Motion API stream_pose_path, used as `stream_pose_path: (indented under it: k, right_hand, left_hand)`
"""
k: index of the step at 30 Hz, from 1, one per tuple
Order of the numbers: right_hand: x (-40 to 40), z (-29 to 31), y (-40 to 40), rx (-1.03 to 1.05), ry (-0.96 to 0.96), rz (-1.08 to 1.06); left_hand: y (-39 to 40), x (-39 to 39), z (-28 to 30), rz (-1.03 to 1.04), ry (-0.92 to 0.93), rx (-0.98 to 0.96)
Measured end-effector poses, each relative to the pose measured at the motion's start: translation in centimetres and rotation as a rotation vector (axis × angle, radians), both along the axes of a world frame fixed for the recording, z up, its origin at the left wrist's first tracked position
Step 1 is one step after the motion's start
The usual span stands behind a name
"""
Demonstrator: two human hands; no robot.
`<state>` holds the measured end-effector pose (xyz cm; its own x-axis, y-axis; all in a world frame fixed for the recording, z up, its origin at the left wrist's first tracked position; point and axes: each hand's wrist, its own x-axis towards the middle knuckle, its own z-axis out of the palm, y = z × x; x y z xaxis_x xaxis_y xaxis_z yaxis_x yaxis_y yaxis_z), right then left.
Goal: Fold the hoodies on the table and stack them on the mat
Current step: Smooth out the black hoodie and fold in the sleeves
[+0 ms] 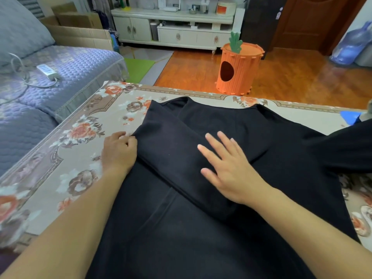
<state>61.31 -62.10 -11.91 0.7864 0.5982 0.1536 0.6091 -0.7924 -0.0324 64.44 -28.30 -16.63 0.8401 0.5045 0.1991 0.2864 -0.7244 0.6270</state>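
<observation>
Head view shows the black hoodie (201, 208) spread lengthwise away from me on the worktop (66, 158), my left hand (118, 152) pinching its left fold edge, right hand (227, 168) flat, fingers (213, 141) released, pressing the folded-in panel.

A wooden floor (291, 77) runs to a white cabinet (173, 27) and a brown door (314, 21). A blue sofa (50, 81) stands left; an orange carrot-shaped bin (239, 69) sits mid-floor.
</observation>
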Motion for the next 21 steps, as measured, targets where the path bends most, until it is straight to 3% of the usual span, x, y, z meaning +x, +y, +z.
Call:
stream_pose_path:
  k: [2,5,7,9,11,14,16,21]
  right_hand:
    - [0.5,-2.5,0.0,-0.141,0.133,-0.044]
    - [0.7,-4.5,-0.6,-0.164,0.177,-0.077]
    - [0.8,-4.6,-0.7,-0.171,0.173,-0.07]
    - [0.8,-4.5,-0.6,-0.149,0.167,-0.067]
    - [0.8,-4.7,-0.5,-0.134,0.161,-0.063]
    - [0.8,-5.0,-0.6,-0.13,0.137,-0.067]
    - [0.8,-5.1,-0.7,-0.115,0.129,-0.063]
    - [0.9,-5.2,-0.7,-0.074,0.13,-0.051]
  left_hand:
    - [-0.3,-0.1,-0.2,0.006,0.077,0.166]
    - [-0.4,0.3,0.0,-0.025,0.102,0.182]
    - [-0.6,0.5,0.2,-0.072,0.232,0.225]
    - [-0.9,1.9,1.1,-0.189,0.412,0.43]
    - [-1.8,4.9,3.0,-0.281,0.396,0.567]
    - [-5.6,8.5,4.7,-0.432,0.312,0.533]
    - [-7.5,8.6,2.6,-0.509,0.322,0.513]
    - [-7.4,7.3,-0.9,-0.46,0.409,0.499]
